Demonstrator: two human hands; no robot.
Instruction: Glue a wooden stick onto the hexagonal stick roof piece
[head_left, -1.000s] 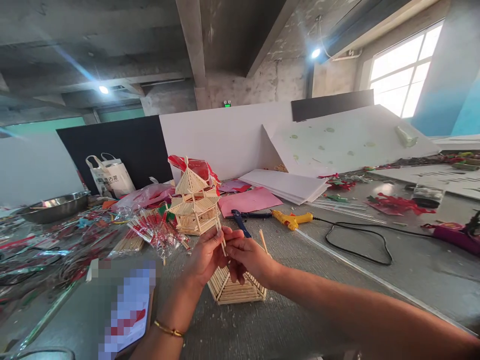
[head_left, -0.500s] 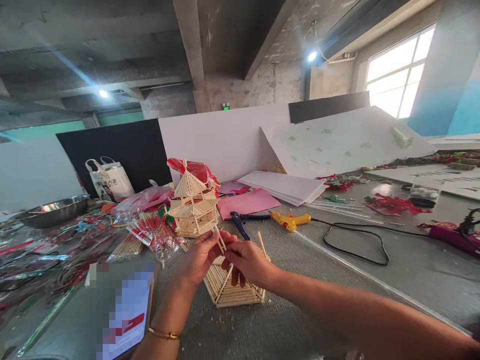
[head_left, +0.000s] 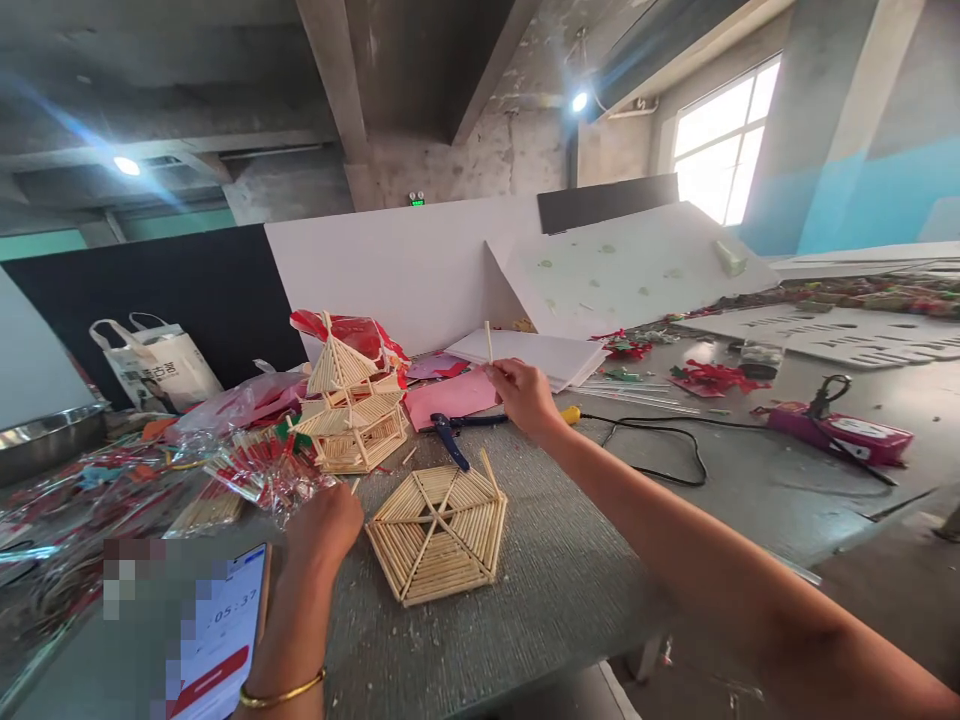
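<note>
My right hand [head_left: 527, 398] is raised above the table, closed on a thin wooden stick [head_left: 488, 342] that points upward. My left hand [head_left: 328, 525] is closed low at the left, with the pale end of another wooden stick [head_left: 355, 486] showing at its fingers. Between and below the hands lies a flat polygonal panel of wooden sticks [head_left: 450, 563], with a small opening at its middle and one stick standing up at its right corner. Beyond the left hand stands a tiered stick pavilion [head_left: 349, 415] with a pointed roof.
Blue-handled pliers [head_left: 450, 443] lie behind the panel. A yellow glue gun [head_left: 571, 414] is mostly hidden by my right hand; its black cord runs to a purple power strip [head_left: 844, 432]. Plastic-wrapped sticks [head_left: 259, 465] and a phone [head_left: 225, 620] lie at left.
My hands have moved apart from above the panel: the right up and to the right with a stick, the left down and left. The panel is now uncovered, and the view has turned right.
</note>
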